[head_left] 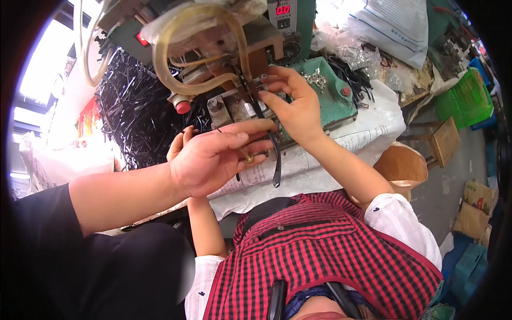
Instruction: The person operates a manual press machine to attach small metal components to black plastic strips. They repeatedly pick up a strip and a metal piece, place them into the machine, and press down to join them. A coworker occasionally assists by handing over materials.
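Observation:
My right hand (298, 104) reaches in from the right, thumb and fingers bent together at the machine's metal fixture (237, 106); what lies between the fingertips is hidden. A black eyeglass temple (276, 165) slants down from the fixture, its curved tip hanging over the table edge. Another person's hand (210, 160), from a dark sleeve at left, is stretched across to the temple, with a small brass-coloured piece (248, 158) at its fingers. Behind that hand, my left hand (177, 145) shows only some bent fingers beside the black pile; what they hold cannot be made out.
A big heap of black temples (133, 106) lies left of the machine. Looped yellowish tubing (160, 53) and a red button (183, 108) are above my hands. At right, a green tray (336, 98) holds small metal parts (317, 79). White paper (373, 125) covers the table.

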Motion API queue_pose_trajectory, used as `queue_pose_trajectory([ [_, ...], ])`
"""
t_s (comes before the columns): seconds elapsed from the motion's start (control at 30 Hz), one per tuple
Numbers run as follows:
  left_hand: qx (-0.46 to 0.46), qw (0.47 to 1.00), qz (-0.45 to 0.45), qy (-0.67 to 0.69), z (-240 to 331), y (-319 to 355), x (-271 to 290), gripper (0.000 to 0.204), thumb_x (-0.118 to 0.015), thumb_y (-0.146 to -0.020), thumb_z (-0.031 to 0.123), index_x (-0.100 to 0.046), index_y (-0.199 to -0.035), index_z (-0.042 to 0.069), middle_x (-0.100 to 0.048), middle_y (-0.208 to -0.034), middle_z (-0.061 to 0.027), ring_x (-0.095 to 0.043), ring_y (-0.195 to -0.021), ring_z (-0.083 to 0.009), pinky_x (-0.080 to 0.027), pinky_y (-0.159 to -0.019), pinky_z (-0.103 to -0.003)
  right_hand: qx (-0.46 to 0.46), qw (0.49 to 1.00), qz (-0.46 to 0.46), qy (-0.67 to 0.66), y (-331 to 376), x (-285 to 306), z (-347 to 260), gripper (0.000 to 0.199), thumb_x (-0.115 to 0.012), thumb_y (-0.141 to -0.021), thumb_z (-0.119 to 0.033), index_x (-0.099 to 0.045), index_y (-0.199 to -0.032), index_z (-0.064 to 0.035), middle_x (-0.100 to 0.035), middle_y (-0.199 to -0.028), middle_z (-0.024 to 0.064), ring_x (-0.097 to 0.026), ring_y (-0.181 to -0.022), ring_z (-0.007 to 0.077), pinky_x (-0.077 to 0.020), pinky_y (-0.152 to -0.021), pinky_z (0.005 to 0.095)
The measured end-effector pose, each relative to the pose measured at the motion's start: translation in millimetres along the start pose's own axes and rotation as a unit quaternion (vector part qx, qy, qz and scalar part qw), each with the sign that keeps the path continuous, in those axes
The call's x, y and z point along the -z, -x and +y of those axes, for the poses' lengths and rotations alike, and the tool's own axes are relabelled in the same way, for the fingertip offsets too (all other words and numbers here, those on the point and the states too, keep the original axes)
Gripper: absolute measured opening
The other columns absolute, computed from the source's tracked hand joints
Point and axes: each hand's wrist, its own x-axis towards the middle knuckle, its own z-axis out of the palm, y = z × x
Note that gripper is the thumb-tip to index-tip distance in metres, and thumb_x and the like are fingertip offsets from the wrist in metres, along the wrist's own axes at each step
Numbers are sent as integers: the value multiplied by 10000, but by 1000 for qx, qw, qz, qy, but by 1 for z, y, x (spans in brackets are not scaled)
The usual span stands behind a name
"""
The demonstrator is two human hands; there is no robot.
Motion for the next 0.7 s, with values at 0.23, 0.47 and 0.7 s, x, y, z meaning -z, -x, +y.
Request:
queue_pose_trajectory([
  [0.23, -9, 989, -45, -139, 0, 33, 25, 429, -586, -1045, 242, -626, -1312, -91, -660, -1348, -193, -659, -1146, -240, -502, -1010, -387, -29, 996, 7, -81, 9, -14, -24, 510, -768, -877, -53, -585, -1351, 0, -756, -1038, 105, -703, -1001, 156, -543, -919, 313],
  [0.47, -690, 430, 331, -479, -106, -18, 40, 186, -831, -862, 6, -701, -995, 9, -777, -1052, -203, -763, -898, -291, -618, -784, -379, 41, 935, -4, 353, -29, 73, 22, 301, -608, -886, -85, -756, -1147, -55, -753, -1138, 183, -705, -1064, 402, -561, -937, 463],
  [0.7, -650, 350, 242, -630, -66, -46, 1, 329, -925, -755, 143, -742, -1012, 51, -784, -1054, -97, -657, -660, -182, -541, -590, -287, 6, 932, -31, 362, 3, 102, 58, 262, -619, -907, -74, -768, -1123, -70, -762, -1099, 159, -716, -1038, 375, -559, -930, 442],
])
